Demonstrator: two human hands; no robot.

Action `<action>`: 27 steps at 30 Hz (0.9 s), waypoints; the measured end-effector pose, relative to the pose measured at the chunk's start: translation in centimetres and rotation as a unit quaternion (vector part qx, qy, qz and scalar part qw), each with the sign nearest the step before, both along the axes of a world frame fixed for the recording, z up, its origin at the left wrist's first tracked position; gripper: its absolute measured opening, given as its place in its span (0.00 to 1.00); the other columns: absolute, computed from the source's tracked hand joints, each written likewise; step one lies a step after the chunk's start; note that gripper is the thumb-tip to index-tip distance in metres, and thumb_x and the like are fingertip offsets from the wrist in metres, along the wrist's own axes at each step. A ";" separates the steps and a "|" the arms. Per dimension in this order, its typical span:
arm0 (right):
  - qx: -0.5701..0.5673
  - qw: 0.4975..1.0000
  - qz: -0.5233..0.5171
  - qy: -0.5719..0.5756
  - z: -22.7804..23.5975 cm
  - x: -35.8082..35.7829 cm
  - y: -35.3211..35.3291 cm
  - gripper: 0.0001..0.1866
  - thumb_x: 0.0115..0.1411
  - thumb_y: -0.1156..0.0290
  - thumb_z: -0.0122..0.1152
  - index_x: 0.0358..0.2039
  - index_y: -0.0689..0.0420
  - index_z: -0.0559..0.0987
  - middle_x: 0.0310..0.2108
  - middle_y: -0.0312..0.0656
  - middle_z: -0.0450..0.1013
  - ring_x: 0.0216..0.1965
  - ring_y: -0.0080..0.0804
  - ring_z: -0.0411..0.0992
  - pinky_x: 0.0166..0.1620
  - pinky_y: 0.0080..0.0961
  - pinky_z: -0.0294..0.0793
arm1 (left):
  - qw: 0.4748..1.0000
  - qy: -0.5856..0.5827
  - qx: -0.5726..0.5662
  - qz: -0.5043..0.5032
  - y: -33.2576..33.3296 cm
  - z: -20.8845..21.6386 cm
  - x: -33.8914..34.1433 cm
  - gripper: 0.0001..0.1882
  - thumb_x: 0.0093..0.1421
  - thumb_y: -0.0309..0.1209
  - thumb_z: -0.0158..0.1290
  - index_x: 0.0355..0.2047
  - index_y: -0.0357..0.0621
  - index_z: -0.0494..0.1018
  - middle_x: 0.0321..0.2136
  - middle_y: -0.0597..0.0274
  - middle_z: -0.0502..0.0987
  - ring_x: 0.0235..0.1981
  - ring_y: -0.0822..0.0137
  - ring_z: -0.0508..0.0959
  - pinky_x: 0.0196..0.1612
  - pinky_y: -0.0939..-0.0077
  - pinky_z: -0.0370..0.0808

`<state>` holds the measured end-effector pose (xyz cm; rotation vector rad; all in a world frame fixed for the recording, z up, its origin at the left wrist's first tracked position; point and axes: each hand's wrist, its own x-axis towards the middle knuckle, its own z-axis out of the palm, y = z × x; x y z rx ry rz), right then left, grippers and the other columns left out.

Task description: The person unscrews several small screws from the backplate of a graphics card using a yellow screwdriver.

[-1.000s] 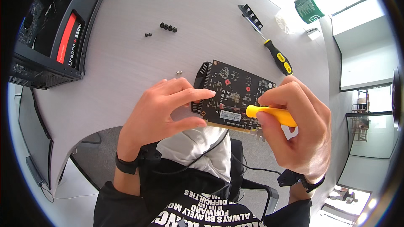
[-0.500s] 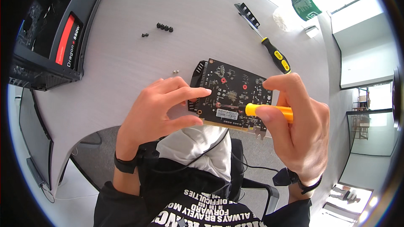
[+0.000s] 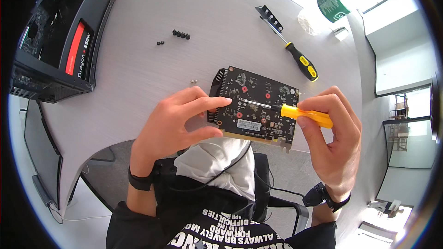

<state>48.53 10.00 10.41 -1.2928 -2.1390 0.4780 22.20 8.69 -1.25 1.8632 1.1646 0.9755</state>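
A: In the head view, what to find in the right hand (image 3: 334,129)?

B: Grasping a yellow screwdriver (image 3: 307,115) by its handle, between thumb and bent fingers, with its shaft pointed left across the graphics card (image 3: 255,111).

A: And its tip?

B: Near the left forefinger, just apart from it. Cannot tell whether touching the card.

A: And the left hand (image 3: 173,120)?

B: Spread between thumb and forefinger, with the forefinger on the card's left end and the thumb at its lower left corner. Cannot tell whether gripping or merely resting.

A: Where to place the card itself?

B: Between the fingers of both hands, circuit side up, at the near edge of the table (image 3: 138,64). Marked with red rings (image 3: 267,96) and a white sticker (image 3: 248,125), the latter right of the left thumb.

A: Anything beyond the fingers?

B: Just past the left knuckles, small silver screws (image 3: 194,81); farther past, black screws (image 3: 181,34). Just beyond the right fingers, a black-and-yellow screwdriver (image 3: 302,62), pointed at a black slotted bracket (image 3: 272,18). Well left of the left fingers, a black computer case (image 3: 55,71).
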 end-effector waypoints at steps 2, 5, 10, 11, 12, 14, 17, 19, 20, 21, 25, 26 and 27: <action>0.002 1.000 -0.001 0.001 -0.6 0.6 -0.3 0.10 0.56 0.88 0.66 0.36 0.63 0.79 0.31 0.43 0.72 0.30 0.33 0.75 0.34 0.24 0.74 | 0.999 0.008 0.029 0.010 -0.1 0.1 -0.1 0.32 0.48 0.34 0.74 0.56 0.51 0.80 0.37 0.63 0.78 0.37 0.62 0.78 0.43 0.68 0.76; -0.007 1.000 -0.013 0.008 -1.6 2.2 -0.8 0.10 0.55 0.88 0.66 0.37 0.63 0.79 0.31 0.43 0.72 0.31 0.33 0.75 0.36 0.23 0.74 | 0.996 0.028 0.057 0.066 -0.4 0.3 -0.1 0.32 0.48 0.34 0.74 0.55 0.50 0.80 0.40 0.61 0.79 0.38 0.61 0.78 0.44 0.68 0.77; -0.030 0.995 -0.082 0.046 -2.1 5.3 -1.8 0.08 0.57 0.87 0.62 0.37 0.64 0.79 0.33 0.43 0.72 0.35 0.28 0.71 0.42 0.22 0.71 | 0.995 -0.021 -0.010 0.100 -2.2 0.5 -3.3 0.25 0.52 0.28 0.70 0.51 0.45 0.81 0.39 0.60 0.78 0.37 0.66 0.77 0.43 0.74 0.75; -0.036 0.995 -0.080 0.048 -2.2 5.6 -1.8 0.08 0.57 0.87 0.62 0.37 0.64 0.79 0.33 0.43 0.72 0.35 0.28 0.71 0.42 0.22 0.71 | 0.992 -0.042 -0.049 0.109 -2.6 0.4 -4.3 0.21 0.53 0.25 0.69 0.49 0.43 0.81 0.38 0.60 0.78 0.37 0.69 0.77 0.41 0.77 0.74; -0.042 0.995 -0.080 0.051 -2.3 5.8 -1.7 0.07 0.58 0.87 0.62 0.37 0.64 0.79 0.33 0.43 0.72 0.35 0.28 0.71 0.41 0.22 0.71 | 0.991 -0.040 -0.052 0.113 -2.9 0.3 -4.8 0.21 0.53 0.25 0.69 0.49 0.43 0.81 0.38 0.60 0.78 0.37 0.69 0.77 0.41 0.77 0.74; -0.047 0.995 -0.070 0.048 -2.6 5.9 -1.4 0.06 0.59 0.85 0.62 0.37 0.64 0.79 0.33 0.42 0.72 0.35 0.28 0.71 0.41 0.21 0.71 | 0.975 -0.170 -0.080 0.115 -3.5 -0.1 -5.4 0.11 0.56 0.22 0.64 0.41 0.41 0.82 0.33 0.65 0.76 0.33 0.73 0.75 0.36 0.81 0.71; -0.054 0.994 -0.071 0.055 -3.4 5.9 -1.3 0.06 0.59 0.85 0.61 0.37 0.64 0.79 0.33 0.42 0.72 0.35 0.28 0.71 0.41 0.21 0.70 | 0.993 -0.089 -0.073 0.040 -3.9 0.7 -5.2 0.05 0.59 0.23 0.65 0.35 0.41 0.81 0.29 0.67 0.74 0.29 0.73 0.74 0.31 0.80 0.69; -0.058 0.995 -0.065 0.052 -3.4 5.9 -1.1 0.06 0.60 0.85 0.62 0.37 0.64 0.79 0.33 0.42 0.72 0.35 0.28 0.71 0.41 0.21 0.71 | 0.988 -0.086 -0.124 -0.036 -4.7 2.2 -4.9 0.04 0.59 0.24 0.65 0.33 0.41 0.80 0.27 0.67 0.74 0.27 0.72 0.74 0.30 0.79 0.69; -0.059 0.995 -0.062 0.049 -3.5 6.0 -1.0 0.05 0.60 0.85 0.62 0.37 0.64 0.79 0.33 0.42 0.72 0.35 0.28 0.71 0.41 0.21 0.71 | 0.975 -0.083 -0.171 -0.117 -4.9 2.8 -4.6 0.05 0.59 0.25 0.66 0.31 0.41 0.79 0.26 0.66 0.73 0.25 0.72 0.73 0.29 0.78 0.69; -0.060 0.995 -0.059 0.051 -3.5 6.0 -0.9 0.05 0.60 0.85 0.62 0.37 0.64 0.79 0.33 0.42 0.72 0.35 0.28 0.71 0.41 0.21 0.71 | 0.962 -0.027 -0.226 -0.150 -5.1 3.2 -4.0 0.08 0.62 0.32 0.65 0.33 0.41 0.80 0.28 0.62 0.76 0.25 0.66 0.76 0.30 0.74 0.72; -0.061 0.995 -0.054 0.058 -4.0 6.3 -1.1 0.05 0.60 0.84 0.63 0.37 0.64 0.80 0.33 0.42 0.73 0.34 0.28 0.71 0.41 0.21 0.71 | 0.941 0.106 -0.285 -0.149 -5.6 -0.7 0.0 0.13 0.65 0.39 0.61 0.33 0.40 0.78 0.31 0.53 0.80 0.30 0.52 0.80 0.34 0.61 0.75; -0.057 0.995 -0.054 0.059 -4.1 6.4 -1.3 0.05 0.60 0.83 0.63 0.37 0.63 0.80 0.33 0.42 0.73 0.34 0.28 0.71 0.40 0.21 0.71 | 0.909 0.173 -0.356 -0.131 -5.4 -1.6 0.7 0.15 0.65 0.40 0.60 0.33 0.39 0.77 0.31 0.50 0.81 0.31 0.48 0.81 0.36 0.57 0.76; -0.058 0.995 -0.054 0.062 -3.9 6.4 -1.3 0.05 0.60 0.83 0.63 0.37 0.63 0.80 0.33 0.42 0.73 0.34 0.28 0.71 0.40 0.21 0.71 | 0.908 0.175 -0.357 -0.130 -5.5 -2.5 0.9 0.15 0.65 0.40 0.60 0.33 0.39 0.77 0.31 0.50 0.81 0.31 0.48 0.81 0.36 0.57 0.76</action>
